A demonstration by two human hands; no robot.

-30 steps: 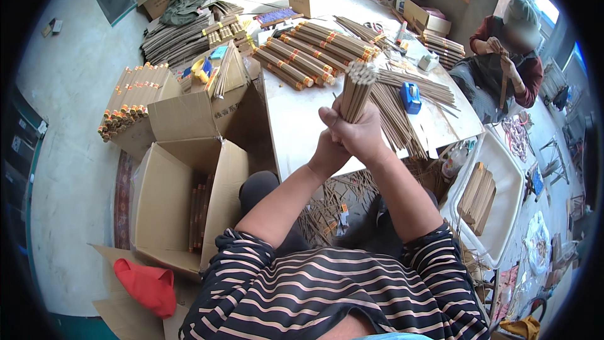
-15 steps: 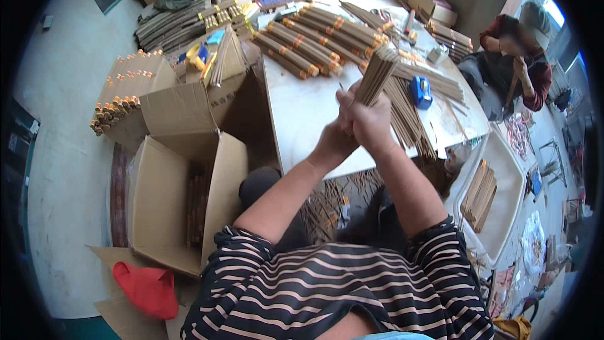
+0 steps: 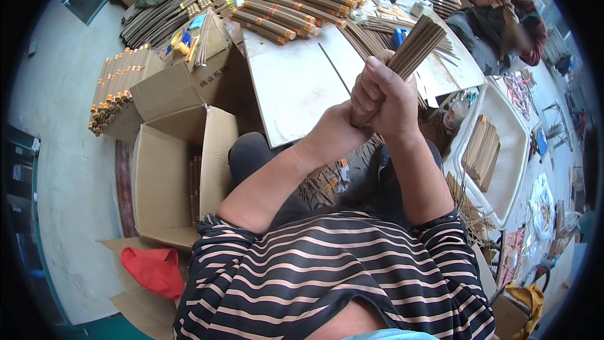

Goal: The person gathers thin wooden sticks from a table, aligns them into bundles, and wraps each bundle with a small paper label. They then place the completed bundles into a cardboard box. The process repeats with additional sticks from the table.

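Note:
A thick bundle of thin brown incense sticks [image 3: 416, 45] slants up to the right in front of me, over the table's near edge. My right hand [image 3: 395, 96] is closed around its lower part, thumb uppermost. My left hand [image 3: 347, 121] is closed at the bundle's bottom end, its fingers partly hidden behind the right hand. A single dark stick [image 3: 335, 66] lies on the white table [image 3: 283, 88] just left of my hands. Banded incense bundles [image 3: 283, 12] with orange and yellow wraps are stacked farther back.
Left of my legs stands an open carton [image 3: 165, 176] with some bundles inside. More wrapped bundles [image 3: 119, 85] are piled beyond it. A white tub [image 3: 503, 198] with loose sticks [image 3: 481, 154] is at right. A seated person [image 3: 509, 19] works at far right. A red cloth item [image 3: 151, 271] lies lower left.
Both hands and the bundle have come closer to me, and the bundle now leans more to the right. My view has shifted. A dark stick now shows on the table.

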